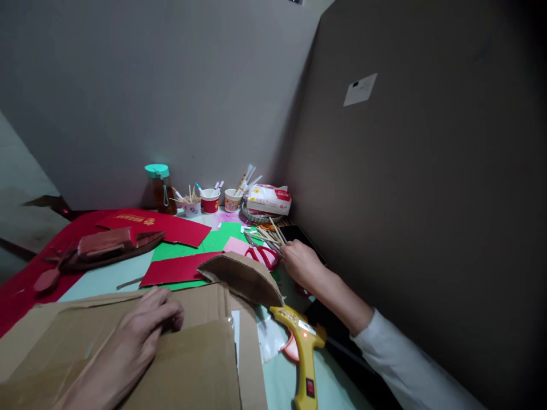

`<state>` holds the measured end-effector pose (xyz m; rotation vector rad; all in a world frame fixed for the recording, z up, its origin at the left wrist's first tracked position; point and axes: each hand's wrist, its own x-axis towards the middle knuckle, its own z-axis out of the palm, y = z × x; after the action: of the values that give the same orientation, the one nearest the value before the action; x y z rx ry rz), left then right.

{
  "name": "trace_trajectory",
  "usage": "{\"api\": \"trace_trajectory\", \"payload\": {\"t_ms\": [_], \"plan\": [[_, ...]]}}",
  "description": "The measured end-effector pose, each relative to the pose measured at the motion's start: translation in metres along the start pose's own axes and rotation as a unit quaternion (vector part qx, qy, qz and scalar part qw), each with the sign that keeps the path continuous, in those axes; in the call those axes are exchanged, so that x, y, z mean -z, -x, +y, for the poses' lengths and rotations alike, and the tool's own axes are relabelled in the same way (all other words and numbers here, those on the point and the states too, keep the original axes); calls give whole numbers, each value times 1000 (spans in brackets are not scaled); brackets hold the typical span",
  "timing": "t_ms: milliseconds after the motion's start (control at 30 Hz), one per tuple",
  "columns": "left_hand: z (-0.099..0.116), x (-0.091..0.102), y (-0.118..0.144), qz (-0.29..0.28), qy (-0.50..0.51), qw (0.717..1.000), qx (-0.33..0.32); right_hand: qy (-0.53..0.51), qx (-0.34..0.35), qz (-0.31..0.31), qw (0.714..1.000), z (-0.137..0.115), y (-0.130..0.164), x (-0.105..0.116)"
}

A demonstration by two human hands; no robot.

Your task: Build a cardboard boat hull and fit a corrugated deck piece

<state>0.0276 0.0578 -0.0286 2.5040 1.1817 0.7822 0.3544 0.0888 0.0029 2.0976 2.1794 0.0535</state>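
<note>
Brown cardboard [192,364] lies flat across the near part of the bench [106,279], and the left hand [143,330] rests on it at about seven o'clock in the view, fingers [168,313] curled together with their tips pressed on the sheet, gripping nothing. A curved cardboard piece [243,276] stands up from the sheet's far edge, near the centre.

At four o'clock a white sleeve [410,364] leads to the right hand [301,262], which reaches out to a heap of wooden sticks [269,234] just past centre. Its fingers touch the near ends of the sticks; whether they pinch one or lie loose I cannot tell. Red scissors [265,256] lie just left of that hand, close to it.

A yellow glue gun [303,347] lies at five o'clock, nozzle pointing toward the curved piece, between the cardboard and the sleeve.

Further off, green paper [222,234] and red paper [175,270] lie between the cardboard and the back wall. At ten o'clock a red sheet [158,225] lies beside a dark paper boat [106,247]. Along the wall at twelve o'clock stand a jar [160,188] with a teal lid, three paper cups [210,200] holding sticks and pens, and a tissue pack [269,199]. A big brown board [427,199] walls off the right side.
</note>
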Motion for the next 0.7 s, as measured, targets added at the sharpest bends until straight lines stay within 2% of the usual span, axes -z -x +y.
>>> {"api": "trace_trajectory", "payload": {"t_ms": [200, 333, 500, 600, 700], "plan": [[-10, -6, 4, 38, 49, 998, -1, 49, 3, -7, 999, -4, -4, -15], [-13, -10, 6, 33, 63, 997, 11, 39, -30, -1, 999, -7, -6, -15], [-10, -8, 6, 24, 62, 997, 33, -17, -89, 29, 995, -4, -3, -3], [-8, -5, 6, 39, 67, 996, 53, -74, -116, 44, 989, 6, 2, 8], [-8, -5, 6, 63, 70, 991, 99, -150, -129, 77, 977, 21, 17, 19]]}}
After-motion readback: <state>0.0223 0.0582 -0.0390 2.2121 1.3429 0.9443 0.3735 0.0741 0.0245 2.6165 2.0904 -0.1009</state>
